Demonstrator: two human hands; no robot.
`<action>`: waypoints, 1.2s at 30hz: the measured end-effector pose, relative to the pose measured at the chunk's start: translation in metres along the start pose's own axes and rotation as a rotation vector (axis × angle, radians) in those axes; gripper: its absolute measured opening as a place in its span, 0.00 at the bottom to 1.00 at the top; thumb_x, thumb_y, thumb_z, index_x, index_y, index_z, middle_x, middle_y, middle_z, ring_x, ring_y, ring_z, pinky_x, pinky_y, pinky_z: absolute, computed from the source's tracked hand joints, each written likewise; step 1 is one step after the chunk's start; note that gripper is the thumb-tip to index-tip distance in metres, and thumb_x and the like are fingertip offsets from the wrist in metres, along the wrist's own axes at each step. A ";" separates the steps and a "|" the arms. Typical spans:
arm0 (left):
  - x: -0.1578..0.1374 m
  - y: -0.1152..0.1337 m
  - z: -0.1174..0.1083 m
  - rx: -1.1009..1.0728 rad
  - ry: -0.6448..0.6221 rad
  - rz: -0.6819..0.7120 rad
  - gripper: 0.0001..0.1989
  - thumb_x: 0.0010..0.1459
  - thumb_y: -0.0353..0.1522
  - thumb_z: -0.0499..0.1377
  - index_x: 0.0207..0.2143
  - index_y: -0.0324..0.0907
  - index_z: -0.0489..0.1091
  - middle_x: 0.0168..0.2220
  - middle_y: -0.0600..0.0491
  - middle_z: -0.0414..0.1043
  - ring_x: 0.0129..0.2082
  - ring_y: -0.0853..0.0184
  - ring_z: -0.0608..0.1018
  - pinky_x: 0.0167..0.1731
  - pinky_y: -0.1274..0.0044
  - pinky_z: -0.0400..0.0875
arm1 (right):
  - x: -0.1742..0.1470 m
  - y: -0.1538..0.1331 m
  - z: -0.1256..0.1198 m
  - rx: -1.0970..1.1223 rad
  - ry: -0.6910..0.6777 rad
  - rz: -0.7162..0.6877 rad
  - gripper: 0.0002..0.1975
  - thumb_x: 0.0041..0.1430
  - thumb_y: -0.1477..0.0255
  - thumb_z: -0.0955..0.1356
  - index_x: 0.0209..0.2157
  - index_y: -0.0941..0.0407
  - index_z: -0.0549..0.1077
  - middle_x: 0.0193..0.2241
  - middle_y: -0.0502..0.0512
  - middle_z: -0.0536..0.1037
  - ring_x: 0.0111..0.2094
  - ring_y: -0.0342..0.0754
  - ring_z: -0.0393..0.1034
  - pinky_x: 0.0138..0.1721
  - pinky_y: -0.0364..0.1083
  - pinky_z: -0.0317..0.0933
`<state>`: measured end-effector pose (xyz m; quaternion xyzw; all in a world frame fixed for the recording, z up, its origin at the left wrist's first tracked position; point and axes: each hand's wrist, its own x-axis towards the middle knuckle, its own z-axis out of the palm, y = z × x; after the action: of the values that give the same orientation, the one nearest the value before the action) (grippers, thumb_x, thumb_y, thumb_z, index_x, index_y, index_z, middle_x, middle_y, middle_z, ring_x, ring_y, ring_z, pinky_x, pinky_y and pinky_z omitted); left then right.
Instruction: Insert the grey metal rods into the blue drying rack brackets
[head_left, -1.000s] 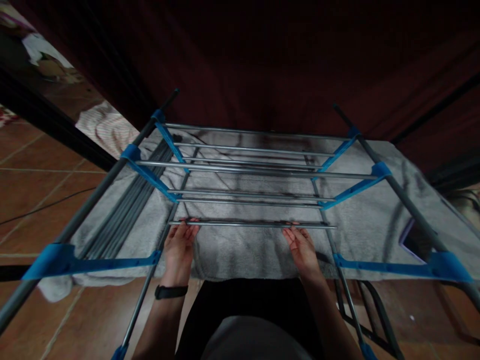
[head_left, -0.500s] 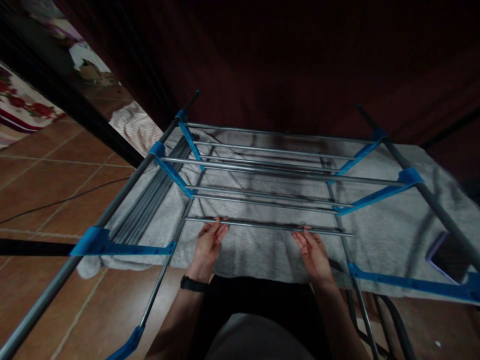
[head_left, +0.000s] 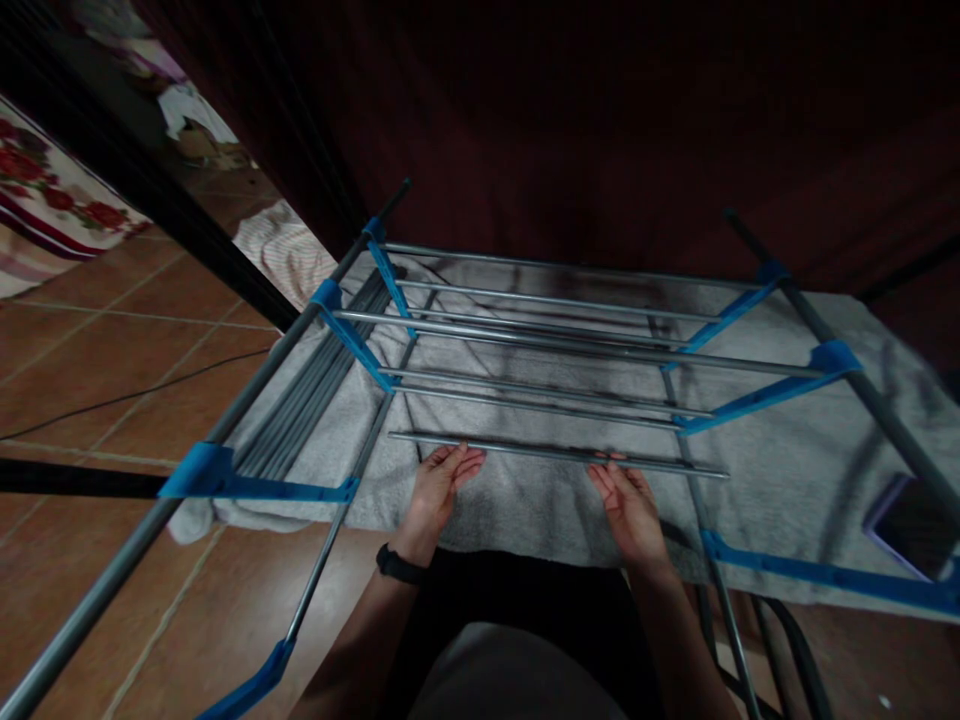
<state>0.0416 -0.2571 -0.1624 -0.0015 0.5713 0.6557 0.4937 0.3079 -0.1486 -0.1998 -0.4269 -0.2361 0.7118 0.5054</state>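
A thin grey metal rod (head_left: 536, 453) lies crosswise between my hands, apart from the blue brackets. My left hand (head_left: 439, 490), with a black band on its wrist, pinches the rod left of its middle. Toward its right end, my right hand (head_left: 624, 498) grips it between thumb and fingers. Just beyond stands a rack frame of grey tubes (head_left: 577, 349) joined by blue plastic brackets, such as the left one (head_left: 360, 352) and the right one (head_left: 780, 395). Several crossbars span the brackets. The nearer left bracket (head_left: 262, 488) and right bracket (head_left: 825, 578) carry no crossbar between them.
Several loose grey rods (head_left: 311, 390) lie bundled on the grey blanket (head_left: 525, 510) at left. A phone (head_left: 911, 525) rests on the blanket at right. A dark red curtain (head_left: 570, 130) hangs behind. A black cable (head_left: 135, 395) crosses the tiled floor (head_left: 67, 540).
My left hand has moved right along with the rod, which has shifted slightly rightward. My right hand stays nearly in place. The view has turned a little to the left.
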 end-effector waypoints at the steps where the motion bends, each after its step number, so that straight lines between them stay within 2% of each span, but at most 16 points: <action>1: 0.000 -0.002 0.000 0.066 -0.020 0.021 0.13 0.52 0.36 0.71 0.30 0.37 0.73 0.32 0.47 0.81 0.32 0.66 0.83 0.35 0.77 0.76 | 0.000 0.000 0.000 0.002 0.004 0.000 0.12 0.48 0.68 0.79 0.35 0.50 0.79 0.37 0.47 0.82 0.41 0.46 0.78 0.54 0.51 0.70; 4: -0.002 -0.010 0.000 0.301 -0.076 0.128 0.18 0.55 0.45 0.68 0.30 0.37 0.75 0.29 0.48 0.79 0.27 0.67 0.80 0.30 0.77 0.73 | 0.001 0.001 -0.002 0.006 0.007 -0.008 0.12 0.47 0.69 0.80 0.34 0.50 0.79 0.37 0.47 0.82 0.42 0.46 0.78 0.54 0.51 0.70; 6: -0.004 -0.015 0.000 0.506 -0.076 0.284 0.18 0.59 0.46 0.63 0.30 0.39 0.75 0.27 0.51 0.77 0.26 0.68 0.78 0.29 0.76 0.71 | 0.001 0.002 -0.003 0.004 0.001 -0.013 0.12 0.48 0.69 0.80 0.35 0.50 0.79 0.38 0.47 0.82 0.42 0.45 0.77 0.55 0.50 0.70; 8: -0.007 -0.018 0.001 0.735 -0.057 0.541 0.16 0.63 0.44 0.59 0.33 0.41 0.76 0.30 0.51 0.78 0.30 0.66 0.78 0.32 0.74 0.72 | 0.001 0.002 -0.004 0.000 -0.007 -0.017 0.12 0.49 0.69 0.79 0.36 0.50 0.79 0.38 0.48 0.82 0.43 0.45 0.77 0.56 0.50 0.69; 11: -0.013 -0.016 0.004 1.055 -0.039 0.955 0.13 0.68 0.39 0.55 0.41 0.43 0.77 0.40 0.49 0.78 0.41 0.62 0.78 0.44 0.69 0.72 | 0.001 0.002 -0.005 -0.010 -0.008 -0.030 0.12 0.50 0.68 0.79 0.37 0.50 0.79 0.39 0.47 0.82 0.43 0.45 0.77 0.57 0.52 0.68; 13: -0.015 -0.013 0.005 1.222 -0.023 1.134 0.12 0.69 0.36 0.54 0.44 0.44 0.76 0.45 0.48 0.77 0.47 0.60 0.76 0.48 0.67 0.70 | 0.001 0.003 -0.005 -0.019 -0.007 -0.031 0.11 0.51 0.68 0.78 0.37 0.49 0.79 0.38 0.47 0.81 0.42 0.45 0.77 0.58 0.53 0.68; 15: -0.013 -0.009 0.005 1.339 -0.034 1.227 0.11 0.69 0.34 0.54 0.46 0.43 0.75 0.47 0.48 0.77 0.50 0.59 0.75 0.51 0.66 0.68 | 0.001 0.003 -0.005 -0.024 -0.007 -0.032 0.11 0.51 0.68 0.78 0.37 0.49 0.78 0.37 0.47 0.81 0.42 0.46 0.77 0.58 0.54 0.68; 20: -0.002 -0.009 -0.002 1.514 -0.177 1.283 0.11 0.69 0.31 0.53 0.49 0.43 0.73 0.48 0.49 0.77 0.49 0.61 0.76 0.55 0.65 0.66 | 0.002 0.003 -0.007 -0.012 -0.020 -0.030 0.11 0.50 0.68 0.79 0.36 0.48 0.78 0.38 0.45 0.81 0.43 0.44 0.77 0.57 0.51 0.68; 26: 0.004 -0.015 -0.010 1.626 -0.189 1.269 0.15 0.70 0.29 0.51 0.54 0.44 0.71 0.50 0.49 0.76 0.48 0.62 0.76 0.52 0.66 0.69 | 0.004 0.004 -0.006 0.003 0.009 -0.040 0.10 0.50 0.69 0.78 0.35 0.48 0.78 0.38 0.44 0.81 0.43 0.43 0.76 0.57 0.50 0.68; 36: 0.009 -0.015 -0.012 1.635 -0.211 1.277 0.18 0.67 0.25 0.50 0.56 0.44 0.69 0.50 0.49 0.75 0.49 0.61 0.75 0.54 0.66 0.69 | 0.000 0.001 0.000 -0.013 0.002 -0.023 0.10 0.50 0.68 0.78 0.36 0.48 0.79 0.40 0.46 0.81 0.45 0.45 0.76 0.56 0.49 0.69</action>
<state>0.0400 -0.2626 -0.1828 0.6931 0.6896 0.2046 -0.0472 0.3077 -0.1485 -0.2010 -0.4281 -0.2450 0.7040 0.5109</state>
